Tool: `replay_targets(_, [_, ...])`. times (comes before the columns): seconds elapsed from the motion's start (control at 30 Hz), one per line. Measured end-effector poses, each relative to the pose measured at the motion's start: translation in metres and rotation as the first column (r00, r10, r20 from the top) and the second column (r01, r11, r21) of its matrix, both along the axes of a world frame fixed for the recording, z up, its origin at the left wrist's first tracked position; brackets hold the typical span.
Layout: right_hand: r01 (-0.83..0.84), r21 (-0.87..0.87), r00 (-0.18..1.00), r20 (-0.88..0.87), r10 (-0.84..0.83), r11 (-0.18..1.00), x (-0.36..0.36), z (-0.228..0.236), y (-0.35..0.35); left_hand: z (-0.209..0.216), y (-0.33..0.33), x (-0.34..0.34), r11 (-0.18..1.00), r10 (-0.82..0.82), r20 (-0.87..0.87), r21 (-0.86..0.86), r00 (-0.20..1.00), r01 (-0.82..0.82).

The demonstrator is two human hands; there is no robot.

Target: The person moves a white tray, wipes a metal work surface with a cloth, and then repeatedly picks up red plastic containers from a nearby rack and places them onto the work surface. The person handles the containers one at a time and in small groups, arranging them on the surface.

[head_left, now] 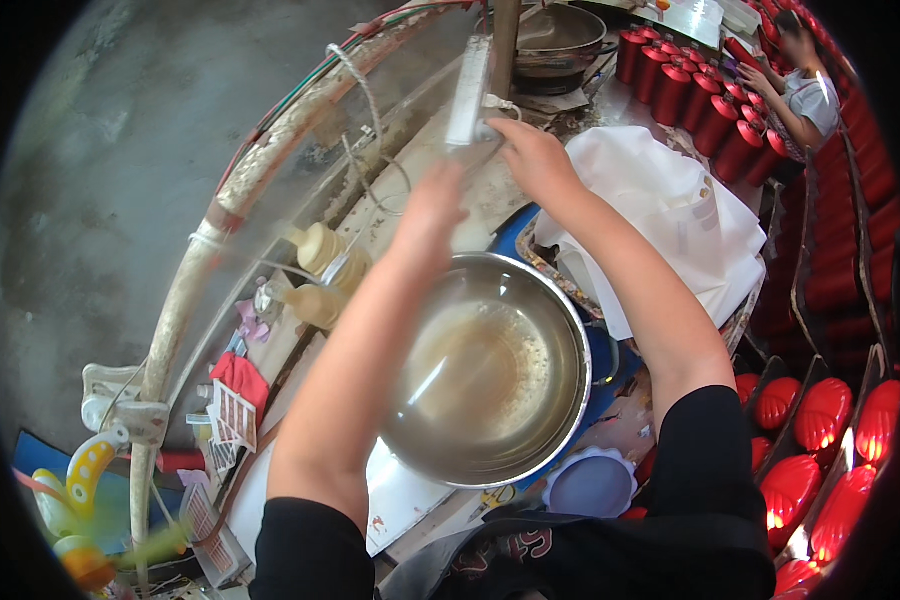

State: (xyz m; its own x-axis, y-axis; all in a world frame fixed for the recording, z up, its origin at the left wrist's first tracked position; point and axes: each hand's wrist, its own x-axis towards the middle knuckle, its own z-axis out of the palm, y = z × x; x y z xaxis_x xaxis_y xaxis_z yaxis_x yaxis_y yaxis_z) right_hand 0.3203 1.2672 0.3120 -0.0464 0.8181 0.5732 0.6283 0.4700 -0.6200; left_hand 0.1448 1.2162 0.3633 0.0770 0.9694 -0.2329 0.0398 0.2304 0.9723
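My left hand [433, 222] is smeared by motion above the far left rim of a wide steel basin [578, 400]; its fingers cannot be made out. Beyond the basin, my right hand [532, 155] has its fingers closed at the lower end of a long white box [469, 92] beside an upright post [503, 50]. What it pinches there is too small to tell. A shallow layer of cloudy liquid [470, 365] lies in the basin. To the right, a crumpled white sheet [660, 215] covers most of a tray, close to my right forearm.
Squeeze bottles [318, 248] stand left of the basin. A curved pipe [185, 290] with wires bounds the left side. A blue scalloped bowl [590, 484] sits near my body. Red spools [673, 92] and red shell-shaped pieces [822, 412] fill the right; another person [808, 100] works there.
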Motion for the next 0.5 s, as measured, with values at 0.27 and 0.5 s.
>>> replay_targets(0.27, [0.113,-0.192,0.994,0.037,-0.107,0.975,0.03,-0.042,-0.029,0.021,-0.173,-0.091,0.927,-0.375,-0.234,-0.078,0.897,0.367])
replay_targets(0.5, [0.29,-0.397,0.957,0.148,-0.251,0.871,0.062,-0.061,-0.062,-0.003,-0.357,-0.183,0.924,-0.241,-0.197,-0.348,0.95,0.162])
